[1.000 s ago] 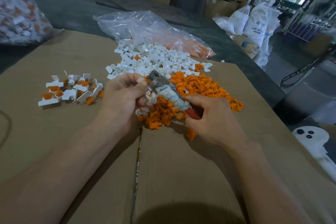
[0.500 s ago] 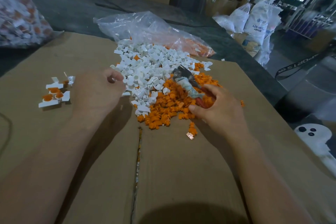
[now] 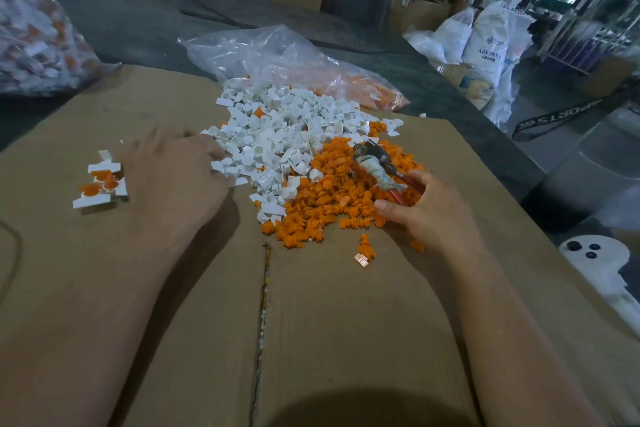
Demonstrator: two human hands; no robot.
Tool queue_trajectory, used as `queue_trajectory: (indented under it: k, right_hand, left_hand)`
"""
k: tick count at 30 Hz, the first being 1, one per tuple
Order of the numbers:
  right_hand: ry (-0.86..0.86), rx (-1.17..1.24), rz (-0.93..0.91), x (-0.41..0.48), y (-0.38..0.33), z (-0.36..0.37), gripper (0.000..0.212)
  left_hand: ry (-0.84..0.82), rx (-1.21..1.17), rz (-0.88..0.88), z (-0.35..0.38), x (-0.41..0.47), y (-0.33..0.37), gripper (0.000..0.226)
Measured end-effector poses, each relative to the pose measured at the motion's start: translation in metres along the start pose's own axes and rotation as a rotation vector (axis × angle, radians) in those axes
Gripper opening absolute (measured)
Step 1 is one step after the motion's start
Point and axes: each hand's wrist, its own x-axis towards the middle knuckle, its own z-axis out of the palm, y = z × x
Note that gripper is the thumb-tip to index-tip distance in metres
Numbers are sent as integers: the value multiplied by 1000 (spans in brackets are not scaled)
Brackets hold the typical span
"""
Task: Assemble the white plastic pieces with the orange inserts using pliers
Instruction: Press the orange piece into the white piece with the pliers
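Your left hand [image 3: 173,180] lay palm-down on the matte brown cardboard [image 3: 346,340], fingers curled at the edge of the white pieces [image 3: 277,135]; whether they pinched anything could not be told. Those small glossy pieces, tube-and-tab shaped, were heaped beside the ribbed orange inserts [image 3: 329,198], the two heaps touching. Your right hand [image 3: 433,211] gripped the pliers [image 3: 377,166] by their red handles, fingers pressed around them; wrinkled pale tape wrapped the shank, and the dull metal nose rested over the orange heap. Left of your left hand sat a few assembled pieces [image 3: 100,185]. A crinkled clear bag [image 3: 277,55] lay behind the heaps.
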Motion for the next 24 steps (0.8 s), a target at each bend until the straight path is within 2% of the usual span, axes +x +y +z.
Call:
queue_trajectory:
  k: [3, 7, 13, 20, 24]
  right_hand:
    - [-41, -11, 13, 1, 1, 0, 77]
    - [-79, 0, 33, 2, 2, 2, 78]
    - [-127, -49, 38, 1, 1, 2, 84]
    - [-151, -15, 19, -2, -1, 5, 83]
    - [-161, -32, 9, -3, -1, 7, 84]
  left_hand:
    - [-34, 70, 74, 7, -2, 5, 21]
    - [-140, 181, 76, 15, -2, 4, 20]
    - [-195, 123, 67, 19, -1, 7, 10]
    - [-171, 22, 77, 14, -1, 8, 10]
    - [-92, -39, 157, 10, -1, 9, 5]
